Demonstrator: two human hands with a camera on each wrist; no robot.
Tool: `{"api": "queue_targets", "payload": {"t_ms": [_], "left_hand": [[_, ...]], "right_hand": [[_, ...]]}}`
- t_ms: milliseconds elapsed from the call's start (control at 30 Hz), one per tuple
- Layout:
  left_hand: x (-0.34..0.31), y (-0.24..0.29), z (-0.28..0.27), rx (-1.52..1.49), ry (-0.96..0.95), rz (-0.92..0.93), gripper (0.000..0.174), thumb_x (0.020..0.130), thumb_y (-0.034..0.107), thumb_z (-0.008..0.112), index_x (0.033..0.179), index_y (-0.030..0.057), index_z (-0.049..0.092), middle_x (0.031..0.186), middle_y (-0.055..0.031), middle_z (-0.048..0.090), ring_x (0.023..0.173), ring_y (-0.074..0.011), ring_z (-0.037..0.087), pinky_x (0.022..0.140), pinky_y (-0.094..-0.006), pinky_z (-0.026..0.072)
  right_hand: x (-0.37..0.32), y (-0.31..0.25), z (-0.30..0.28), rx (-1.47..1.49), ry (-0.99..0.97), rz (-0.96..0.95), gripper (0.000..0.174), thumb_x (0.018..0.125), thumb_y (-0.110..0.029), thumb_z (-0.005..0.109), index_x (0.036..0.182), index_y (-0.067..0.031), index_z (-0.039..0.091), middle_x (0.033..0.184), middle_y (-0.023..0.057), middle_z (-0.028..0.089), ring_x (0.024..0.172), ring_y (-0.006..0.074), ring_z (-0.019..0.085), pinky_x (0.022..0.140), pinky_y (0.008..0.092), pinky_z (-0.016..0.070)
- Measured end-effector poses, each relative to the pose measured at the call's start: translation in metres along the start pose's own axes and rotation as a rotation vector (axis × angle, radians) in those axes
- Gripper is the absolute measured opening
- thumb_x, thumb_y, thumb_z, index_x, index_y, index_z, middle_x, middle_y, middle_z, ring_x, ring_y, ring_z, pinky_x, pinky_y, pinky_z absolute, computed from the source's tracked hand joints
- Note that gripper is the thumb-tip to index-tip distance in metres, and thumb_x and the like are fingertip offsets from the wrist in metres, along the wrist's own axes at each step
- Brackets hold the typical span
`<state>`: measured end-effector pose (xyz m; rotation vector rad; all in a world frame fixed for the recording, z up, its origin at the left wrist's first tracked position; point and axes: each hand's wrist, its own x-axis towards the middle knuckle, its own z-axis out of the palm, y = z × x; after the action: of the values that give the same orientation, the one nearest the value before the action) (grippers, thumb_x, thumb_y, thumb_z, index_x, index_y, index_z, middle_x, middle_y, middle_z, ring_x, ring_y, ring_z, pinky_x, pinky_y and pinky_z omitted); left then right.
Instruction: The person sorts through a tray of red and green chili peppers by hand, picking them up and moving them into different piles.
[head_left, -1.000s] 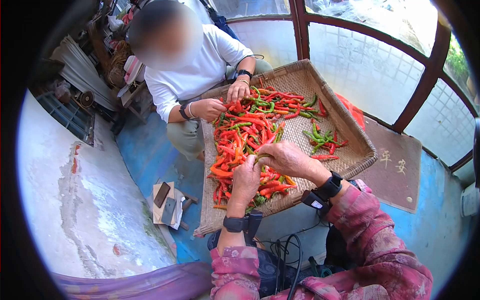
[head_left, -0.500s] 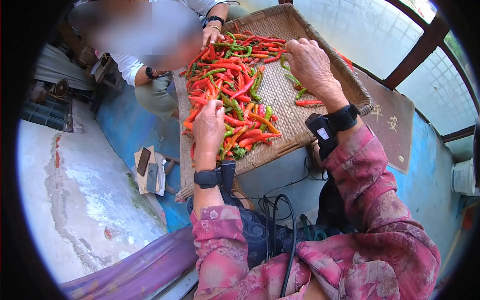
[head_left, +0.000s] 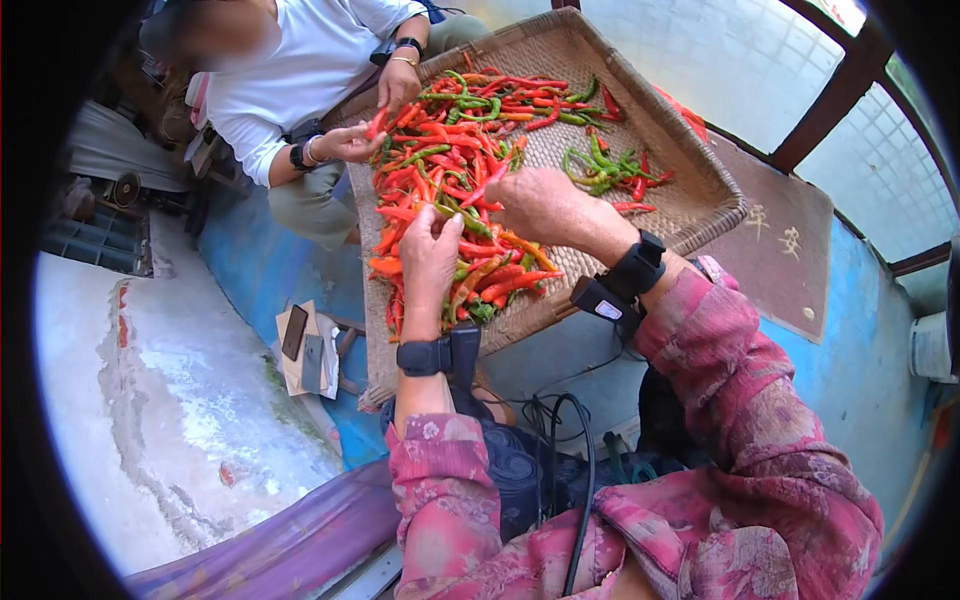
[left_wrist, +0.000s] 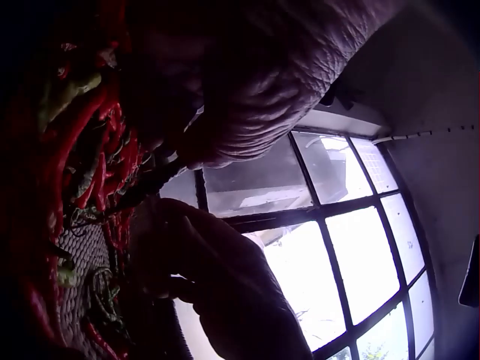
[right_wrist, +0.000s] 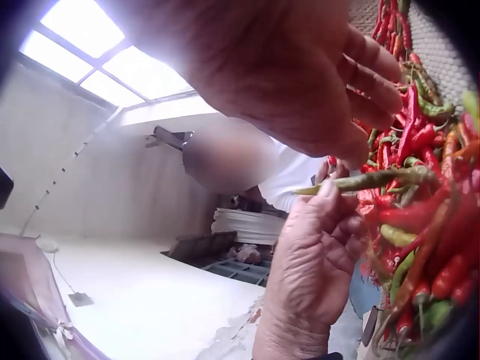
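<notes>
The left hand (head_left: 430,262) pinches a long green pepper (head_left: 463,219) above the pile of mostly red peppers (head_left: 440,165). Seen from the right wrist, that pepper (right_wrist: 382,178) lies across the left hand's (right_wrist: 306,270) thumb and fingertips, its thin end to the left. The right hand (head_left: 560,208) hovers over the pile's right side, close to the left hand. Its fingers (right_wrist: 369,79) are loosely extended with nothing visible in them. The left wrist view is dark, with the left hand (left_wrist: 262,82) above and the right hand (left_wrist: 232,289) below.
A large woven tray (head_left: 700,205) holds the peppers, with a smaller green and red group (head_left: 615,170) at its right. Another person's hands (head_left: 350,143) work at the pile's far left edge. A small stool with two phones (head_left: 295,332) stands left of the tray.
The right hand went out to the tray's far right, then came back beside the left hand. The left hand stayed low over the pile and now holds a green pepper. The other person's head has lifted away.
</notes>
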<state>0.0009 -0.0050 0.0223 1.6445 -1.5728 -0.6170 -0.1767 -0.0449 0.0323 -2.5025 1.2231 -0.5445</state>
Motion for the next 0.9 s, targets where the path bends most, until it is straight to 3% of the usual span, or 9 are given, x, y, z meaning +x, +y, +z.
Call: {"api": "queue_targets", "payload": {"t_ms": [67,167,333,400,467,533,600,733,900], "left_hand": [[-0.002,-0.001,-0.004,-0.377,0.013,-0.025,0.015,0.086,0.016,0.058,0.086,0.0012,0.055,0.07,-0.002,0.057,0.062,-0.0075,0.052,0.057,-0.0249,0.0439],[-0.013,0.012,-0.012,-0.491,-0.037,-0.07,0.011,0.089,0.014,0.055,0.091,0.003,0.054,0.073,-0.0002,0.056,0.062,-0.0046,0.05,0.056,-0.0203,0.0427],[-0.012,0.012,-0.021,-0.578,0.117,-0.008,0.01,0.092,0.013,0.051,0.09,0.004,0.054,0.072,-0.0005,0.057,0.06,-0.0045,0.051,0.054,-0.0195,0.0439],[-0.011,0.012,-0.027,-0.481,0.13,-0.014,0.013,0.093,0.016,0.05,0.089,0.0038,0.054,0.073,0.0004,0.057,0.061,-0.0025,0.05,0.054,-0.0186,0.043],[-0.009,0.0,-0.022,-0.4,0.069,-0.023,0.01,0.09,0.014,0.053,0.089,0.0036,0.055,0.073,-0.0036,0.06,0.062,-0.0111,0.056,0.057,-0.0255,0.0463],[-0.013,-0.001,-0.015,0.25,-0.001,0.389,0.011,0.085,0.013,0.057,0.092,0.0034,0.056,0.079,-0.0102,0.062,0.068,-0.0255,0.06,0.062,-0.0359,0.0482],[-0.019,-0.003,-0.001,0.364,-0.043,0.317,0.012,0.079,0.01,0.057,0.09,0.0042,0.057,0.086,-0.0145,0.061,0.079,-0.0348,0.059,0.069,-0.0427,0.0478],[-0.02,-0.016,0.019,0.708,-0.134,0.383,0.008,0.077,0.006,0.054,0.084,0.0067,0.059,0.087,-0.0123,0.058,0.083,-0.0305,0.059,0.07,-0.0414,0.0496],[-0.017,-0.006,0.013,0.774,-0.348,0.206,0.018,0.079,0.009,0.051,0.094,0.0085,0.062,0.095,-0.0145,0.058,0.091,-0.0332,0.057,0.076,-0.044,0.0466]], "right_hand": [[0.002,-0.004,0.005,0.064,-0.005,-0.034,0.023,0.079,-0.021,0.06,0.092,-0.0029,0.06,0.076,0.0191,0.061,0.074,0.0366,0.06,0.066,0.0464,0.0472],[0.007,-0.012,0.006,0.338,-0.01,-0.147,0.022,0.08,-0.019,0.059,0.093,-0.0012,0.06,0.077,0.0201,0.06,0.075,0.0357,0.06,0.064,0.0425,0.0473],[0.01,-0.005,-0.008,0.034,0.05,-0.031,0.014,0.08,-0.017,0.058,0.084,-0.0039,0.06,0.076,0.0164,0.062,0.073,0.0342,0.061,0.062,0.0429,0.0488],[0.011,0.011,-0.018,-0.231,0.08,0.137,0.013,0.08,-0.017,0.057,0.082,-0.0047,0.06,0.077,0.0156,0.063,0.075,0.0333,0.062,0.064,0.0436,0.0495],[0.007,0.027,-0.031,-0.316,0.103,0.267,0.013,0.081,-0.016,0.057,0.082,-0.0036,0.06,0.078,0.0155,0.063,0.078,0.0327,0.063,0.066,0.044,0.0494],[0.003,0.041,-0.036,-0.351,0.231,0.266,0.014,0.077,-0.006,0.052,0.082,-0.001,0.063,0.08,0.0187,0.065,0.08,0.0348,0.064,0.067,0.043,0.0514],[0.001,0.048,-0.032,-0.28,0.339,0.197,0.015,0.078,-0.012,0.054,0.085,-0.0024,0.063,0.081,0.0185,0.065,0.081,0.0347,0.064,0.07,0.0437,0.051],[0.014,0.028,-0.012,0.1,0.016,0.147,0.022,0.079,-0.024,0.056,0.083,-0.0035,0.065,0.081,0.0209,0.064,0.08,0.0353,0.063,0.072,0.0436,0.0501],[0.029,0.013,0.039,-0.045,-0.29,0.076,0.024,0.079,-0.025,0.054,0.077,-0.003,0.064,0.076,0.0197,0.063,0.075,0.036,0.062,0.069,0.0444,0.0485]]}}
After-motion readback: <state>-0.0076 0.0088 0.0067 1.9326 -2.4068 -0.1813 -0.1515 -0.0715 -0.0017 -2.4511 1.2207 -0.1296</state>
